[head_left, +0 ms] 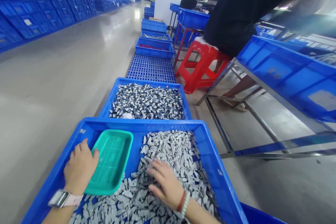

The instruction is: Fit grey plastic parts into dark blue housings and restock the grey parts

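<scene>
A big blue crate in front of me holds a heap of small grey wedge-shaped pieces. My left hand grips the left rim of a green mesh tray that lies tilted inside the crate, fingers curled over its edge. It wears a watch at the wrist. My right hand lies palm down on the grey pieces, fingers stretched out and spread, with bracelets at the wrist.
A second blue crate of darker grey pieces stands beyond, then a blue grid pallet and more crates. A person in black sits on a red stool at a metal-framed bench on the right. Stacked blue crates line the left wall.
</scene>
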Tool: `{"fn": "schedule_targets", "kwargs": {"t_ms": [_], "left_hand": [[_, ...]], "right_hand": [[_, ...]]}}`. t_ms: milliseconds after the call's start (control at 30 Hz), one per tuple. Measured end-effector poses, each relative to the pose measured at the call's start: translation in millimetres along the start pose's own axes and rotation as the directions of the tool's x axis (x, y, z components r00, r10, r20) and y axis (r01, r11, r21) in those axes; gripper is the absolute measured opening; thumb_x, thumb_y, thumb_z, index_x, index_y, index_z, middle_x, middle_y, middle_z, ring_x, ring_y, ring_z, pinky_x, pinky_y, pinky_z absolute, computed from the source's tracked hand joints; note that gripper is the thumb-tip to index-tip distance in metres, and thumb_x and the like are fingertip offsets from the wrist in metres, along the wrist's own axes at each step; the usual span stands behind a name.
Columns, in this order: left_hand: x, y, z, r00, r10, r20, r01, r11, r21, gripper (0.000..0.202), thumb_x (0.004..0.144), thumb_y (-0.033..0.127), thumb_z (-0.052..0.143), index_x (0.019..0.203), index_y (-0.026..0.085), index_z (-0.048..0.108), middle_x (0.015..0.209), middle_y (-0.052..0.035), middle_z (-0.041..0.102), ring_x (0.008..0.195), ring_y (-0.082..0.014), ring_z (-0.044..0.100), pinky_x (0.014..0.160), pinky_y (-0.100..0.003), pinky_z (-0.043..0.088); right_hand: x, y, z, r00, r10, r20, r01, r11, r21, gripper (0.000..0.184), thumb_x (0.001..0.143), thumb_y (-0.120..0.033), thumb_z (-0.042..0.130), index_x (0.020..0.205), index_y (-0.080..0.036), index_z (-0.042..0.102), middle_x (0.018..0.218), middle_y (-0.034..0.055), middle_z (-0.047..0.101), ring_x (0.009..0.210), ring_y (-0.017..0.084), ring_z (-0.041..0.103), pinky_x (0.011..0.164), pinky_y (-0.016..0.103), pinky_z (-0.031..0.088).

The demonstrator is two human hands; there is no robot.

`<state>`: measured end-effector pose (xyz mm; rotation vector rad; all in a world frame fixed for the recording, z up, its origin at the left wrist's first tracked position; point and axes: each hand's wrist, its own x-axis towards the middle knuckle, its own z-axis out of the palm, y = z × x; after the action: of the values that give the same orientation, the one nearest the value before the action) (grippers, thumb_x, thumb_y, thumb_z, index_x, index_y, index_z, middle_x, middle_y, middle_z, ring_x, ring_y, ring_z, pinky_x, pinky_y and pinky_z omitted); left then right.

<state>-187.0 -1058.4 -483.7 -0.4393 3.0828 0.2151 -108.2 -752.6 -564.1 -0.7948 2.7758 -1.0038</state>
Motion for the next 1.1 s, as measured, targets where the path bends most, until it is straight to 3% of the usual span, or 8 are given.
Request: {"fn": "schedule_targets", "kwargs": {"t_ms": [67,167,200,333,533,700,867,1100], "left_hand": [[-13.0,30.0,14.6,0.98,0.184,-0.075,-0.192,0.975,-0.11,0.052,0.094,0.034,0.029,0.132,0.003,0.045,0.133,-0.024,0.049,0.127,-0.0376,0.044,0.108,-0.051,0.034],[-28.7,86.8,59.3,0.897,0.438,-0.056,-0.432,0.847,-0.31,0.036,0.094,0.036,0.041,0.121,0.018,0.058,0.131,-0.0084,0.055,0.127,-0.0229,0.045,0.11,-0.037,0.036],[-30.9,105.2,77.5,0.887,0.457,-0.058,-0.446,0.819,-0.361,0.036,0.094,0.035,0.047,0.125,0.018,0.056,0.136,-0.0082,0.051,0.131,-0.0241,0.042,0.111,-0.041,0.036],[-28.7,155.8,131.6,0.952,0.291,-0.097,-0.298,0.802,-0.518,0.045,0.094,0.031,0.054,0.136,0.016,0.046,0.15,-0.0144,0.031,0.142,-0.0365,0.018,0.112,-0.063,0.02],[-42.1,173.1,135.7,0.942,0.336,0.006,-0.195,0.562,-0.804,0.032,0.094,0.03,0.055,0.123,0.018,0.056,0.135,-0.0103,0.052,0.126,-0.0272,0.048,0.106,-0.053,0.038],[-63.6,177.5,137.9,0.966,0.199,0.167,0.072,0.414,-0.907,0.029,0.094,0.03,0.056,0.118,0.014,0.059,0.123,-0.0108,0.06,0.117,-0.0258,0.056,0.102,-0.052,0.043],[-80.0,159.0,100.2,0.974,0.029,0.225,0.207,0.294,-0.933,0.024,0.091,0.028,0.06,0.11,0.013,0.062,0.116,-0.0096,0.064,0.11,-0.0246,0.06,0.099,-0.05,0.046],[-42.6,47.8,29.3,0.958,-0.28,0.055,0.136,0.278,-0.951,0.034,0.096,0.038,0.049,0.118,0.014,0.057,0.12,-0.0104,0.062,0.107,-0.0235,0.06,0.095,-0.047,0.047]], "right_hand": [[-11.8,30.9,-10.6,0.898,0.321,-0.299,-0.298,0.947,0.121,0.051,0.096,-0.05,0.034,0.134,-0.02,0.051,0.147,0.0096,0.043,0.14,0.025,0.032,0.116,0.048,0.026],[-15.1,79.8,-16.4,0.543,0.662,-0.516,-0.602,0.736,0.31,0.074,0.091,-0.059,0.021,0.134,-0.004,0.048,0.144,0.0241,0.041,0.138,0.033,0.032,0.111,0.055,0.028],[-12.3,90.8,-14.9,0.481,0.704,-0.522,-0.644,0.688,0.335,0.08,0.09,-0.061,0.019,0.136,-0.001,0.045,0.144,0.0271,0.039,0.138,0.036,0.03,0.109,0.058,0.027],[8.7,92.8,3.4,0.401,0.788,-0.468,-0.711,0.59,0.383,0.075,0.087,-0.061,0.027,0.138,-0.011,0.048,0.148,0.0214,0.038,0.139,0.043,0.025,0.104,0.07,0.016],[31.9,49.1,29.1,0.459,0.817,-0.35,-0.633,0.577,0.516,0.063,0.085,-0.061,0.034,0.125,-0.02,0.061,0.148,0.012,0.042,0.139,0.035,0.03,0.11,0.064,0.011],[35.8,24.7,39.0,0.469,0.845,-0.258,-0.484,0.49,0.725,0.074,0.085,-0.067,0.03,0.122,-0.011,0.061,0.132,0.0168,0.059,0.125,0.029,0.052,0.104,0.044,0.039],[45.2,-23.4,34.5,0.501,0.835,-0.228,-0.324,0.425,0.845,0.066,0.088,-0.063,0.032,0.121,-0.012,0.059,0.127,0.0153,0.062,0.119,0.027,0.057,0.1,0.04,0.045],[130.5,-119.1,50.1,0.873,0.449,-0.19,-0.084,0.523,0.848,0.055,0.091,-0.052,0.042,0.128,-0.013,0.057,0.137,0.013,0.055,0.127,0.025,0.05,0.11,0.042,0.037]]}}
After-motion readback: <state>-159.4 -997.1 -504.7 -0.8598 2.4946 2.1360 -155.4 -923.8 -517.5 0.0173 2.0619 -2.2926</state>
